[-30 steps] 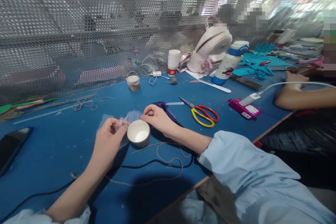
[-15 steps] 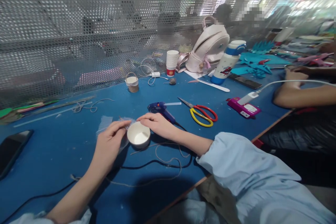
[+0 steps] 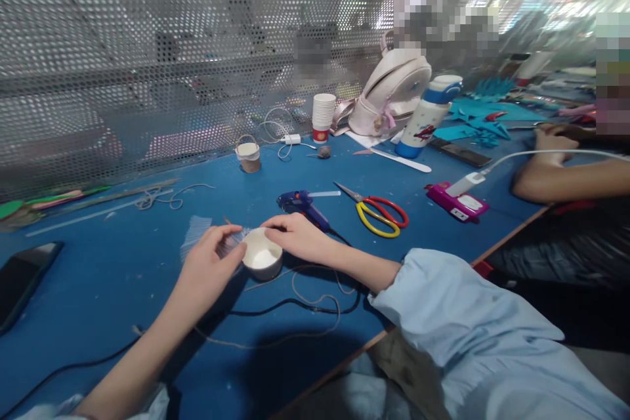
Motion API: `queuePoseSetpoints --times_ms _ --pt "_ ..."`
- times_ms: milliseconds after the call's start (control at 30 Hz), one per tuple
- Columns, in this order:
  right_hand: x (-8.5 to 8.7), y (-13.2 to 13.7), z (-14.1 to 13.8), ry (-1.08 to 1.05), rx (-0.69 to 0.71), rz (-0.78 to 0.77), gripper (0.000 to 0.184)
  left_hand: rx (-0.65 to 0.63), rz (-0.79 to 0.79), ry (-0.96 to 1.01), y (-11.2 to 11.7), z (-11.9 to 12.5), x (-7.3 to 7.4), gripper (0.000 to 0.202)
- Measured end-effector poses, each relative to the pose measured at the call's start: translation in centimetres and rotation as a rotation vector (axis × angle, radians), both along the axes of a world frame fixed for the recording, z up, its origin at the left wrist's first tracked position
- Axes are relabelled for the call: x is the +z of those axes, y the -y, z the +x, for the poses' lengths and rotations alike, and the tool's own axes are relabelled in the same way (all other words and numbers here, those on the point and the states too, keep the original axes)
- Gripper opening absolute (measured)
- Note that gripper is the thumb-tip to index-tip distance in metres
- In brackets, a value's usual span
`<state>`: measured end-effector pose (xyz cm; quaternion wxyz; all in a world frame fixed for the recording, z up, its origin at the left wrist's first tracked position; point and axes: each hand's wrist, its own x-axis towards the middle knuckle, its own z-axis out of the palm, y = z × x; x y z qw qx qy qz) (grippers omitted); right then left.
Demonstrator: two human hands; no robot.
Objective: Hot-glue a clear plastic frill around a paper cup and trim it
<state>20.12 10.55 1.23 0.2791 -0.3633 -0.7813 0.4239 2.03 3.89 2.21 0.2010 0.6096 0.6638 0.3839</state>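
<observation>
A small white paper cup (image 3: 262, 269), cut low and open at the top, stands on the blue table between my hands. My left hand (image 3: 209, 262) grips it from the left, with the thumb at the rim and the index finger reaching past its far side. On the far right rim, my right hand (image 3: 295, 236) holds the cup with bent fingers; some fingertips are hidden. Sheer pale mesh fabric (image 3: 195, 234) lies behind the cup and under my left fingers. Thin grey string (image 3: 315, 269) runs beside the cup.
Behind my right hand lie a blue glue gun (image 3: 295, 199) and scissors (image 3: 378, 215). A little bucket (image 3: 249, 156), stacked cups (image 3: 323, 119), a bottle (image 3: 428, 117) and a backpack (image 3: 391, 92) stand farther back. A phone (image 3: 27, 282) is left; a co-worker's arm (image 3: 566, 170) rests right.
My left thumb has moved right onto the cup's rim. The cup has shifted slightly right, and my right fingers have moved slightly along its rim.
</observation>
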Motion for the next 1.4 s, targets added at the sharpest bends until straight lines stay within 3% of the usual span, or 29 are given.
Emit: queuePoseSetpoints --times_ms 233,467,667,833,967,1167,1400 --pt "0.0 0.2 0.1 0.050 -0.062 0.018 0.030 -0.093 0.013 -0.160 0.2 -0.6 0.9 0.030" --pt "0.5 0.7 0.3 0.164 -0.098 0.080 0.031 -0.249 -0.022 -0.321 -0.1 -1.2 0.9 0.041" --pt "1.2 1.3 0.5 0.243 -0.113 0.184 0.032 -0.263 0.156 -0.453 -0.2 -1.5 -0.9 0.032" --pt "1.3 1.4 0.6 0.231 -0.104 0.182 0.033 -0.228 0.351 -0.522 -0.3 -1.3 -1.8 0.019" --pt "1.1 1.0 0.8 0.195 -0.101 0.124 0.031 -0.190 0.399 -0.418 -0.2 -1.1 -1.0 0.018" --pt "1.1 0.6 0.9 0.182 -0.082 0.093 0.031 -0.099 0.010 0.018 0.0 -0.4 0.4 0.019" --pt "1.5 1.0 1.0 0.261 -0.084 0.166 0.033 -0.096 -0.055 0.150 0.1 0.3 0.5 0.023"
